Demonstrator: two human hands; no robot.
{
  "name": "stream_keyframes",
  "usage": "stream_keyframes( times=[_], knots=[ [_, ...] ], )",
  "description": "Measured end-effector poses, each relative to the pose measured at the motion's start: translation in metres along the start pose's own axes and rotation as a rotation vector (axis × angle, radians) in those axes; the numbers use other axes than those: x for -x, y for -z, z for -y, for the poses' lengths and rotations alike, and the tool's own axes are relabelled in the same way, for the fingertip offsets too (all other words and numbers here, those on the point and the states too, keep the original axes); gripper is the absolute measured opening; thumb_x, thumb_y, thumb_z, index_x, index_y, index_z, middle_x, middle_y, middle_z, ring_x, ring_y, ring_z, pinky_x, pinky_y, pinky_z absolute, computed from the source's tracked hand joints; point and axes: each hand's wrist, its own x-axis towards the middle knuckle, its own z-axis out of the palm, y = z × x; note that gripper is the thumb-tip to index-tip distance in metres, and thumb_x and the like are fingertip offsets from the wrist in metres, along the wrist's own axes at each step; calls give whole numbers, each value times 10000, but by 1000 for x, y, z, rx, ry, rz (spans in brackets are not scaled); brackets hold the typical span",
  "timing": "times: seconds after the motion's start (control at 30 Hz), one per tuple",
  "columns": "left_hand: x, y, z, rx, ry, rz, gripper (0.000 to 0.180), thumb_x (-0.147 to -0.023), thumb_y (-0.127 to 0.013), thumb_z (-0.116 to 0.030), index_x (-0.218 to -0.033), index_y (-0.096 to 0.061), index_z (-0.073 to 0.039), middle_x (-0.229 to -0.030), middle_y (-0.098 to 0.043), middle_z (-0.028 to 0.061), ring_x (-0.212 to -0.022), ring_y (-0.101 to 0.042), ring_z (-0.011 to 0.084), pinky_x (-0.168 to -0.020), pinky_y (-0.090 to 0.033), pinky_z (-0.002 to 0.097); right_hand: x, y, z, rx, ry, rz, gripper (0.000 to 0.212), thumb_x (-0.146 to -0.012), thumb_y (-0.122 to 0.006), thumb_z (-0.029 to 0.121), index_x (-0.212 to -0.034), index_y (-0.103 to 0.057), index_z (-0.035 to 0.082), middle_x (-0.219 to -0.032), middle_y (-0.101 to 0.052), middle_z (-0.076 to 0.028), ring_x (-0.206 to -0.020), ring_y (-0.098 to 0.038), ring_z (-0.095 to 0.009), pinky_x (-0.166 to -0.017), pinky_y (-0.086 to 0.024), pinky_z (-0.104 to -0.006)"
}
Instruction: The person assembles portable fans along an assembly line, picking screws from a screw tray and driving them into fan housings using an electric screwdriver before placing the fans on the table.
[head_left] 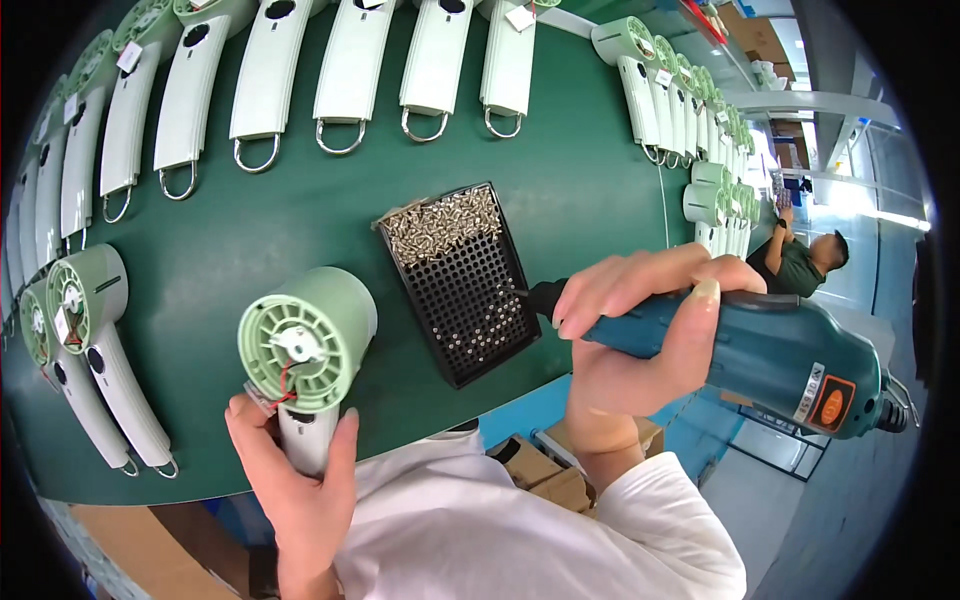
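Observation:
My left hand [295, 485] is closed around the white handle of a handheld fan [312, 340]. Its round pale-green head faces up, with red wires showing at the hub and neck. My right hand [650, 330] grips a blue electric screwdriver [765, 350], which lies nearly level. The screwdriver's bit points left, its tip over the right side of a black screw tray [462, 370]. Loose silver screws [445, 225] are heaped at the tray's far end. Several more screws stand in holes toward the near right; whether the bit touches one is too small to tell.
White handheld fans [345, 75] with metal loops line the far edge of the green table [250, 215]. Two fans [125, 400] lie at the left. More fans [640, 100] stand in rows at the far right, where a seated person [805, 255] works. Cardboard boxes [545, 475] sit below the table.

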Motion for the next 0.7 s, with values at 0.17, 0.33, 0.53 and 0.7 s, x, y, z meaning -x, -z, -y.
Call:
stream_keyframes(
  times=[0.17,0.33,0.53,0.7],
  knots=[
    [2,15,-2,505,177,-1,417,-893,-567,-105,-1241,-408,60,-1054,-545,149,-955,-531,196,-838,-422,295,-2,-1,0,18,5,17,139,-960,-371,186,-1022,-375,62,-642,-494,-123,-349,-453,-205,-339,-451,-341],
    [-21,5,-9,1045,257,39,473,-944,-492,-286,-1276,-407,39,-835,-491,84,-576,-437,108,-463,-357,241,-6,-2,4,59,29,90,126,-956,-390,170,-994,-376,51,-629,-493,-125,-352,-457,-209,-339,-454,-338],
    [-43,-13,-22,1248,525,191,327,-890,-625,-90,-1162,-472,5,-742,-489,23,-526,-450,93,-474,-367,263,6,0,15,-134,-93,-98,115,-973,-453,206,-1060,-406,147,-667,-521,-108,-435,-518,-229,-401,-483,-384],
    [-50,-18,-18,1316,532,260,346,-889,-639,-122,-1166,-469,-4,-757,-489,11,-569,-445,79,-499,-375,264,11,2,39,-407,74,-67,279,-994,-383,314,-1110,-436,65,-666,-468,-89,-396,-465,-210,-390,-454,-369]
  ],
)
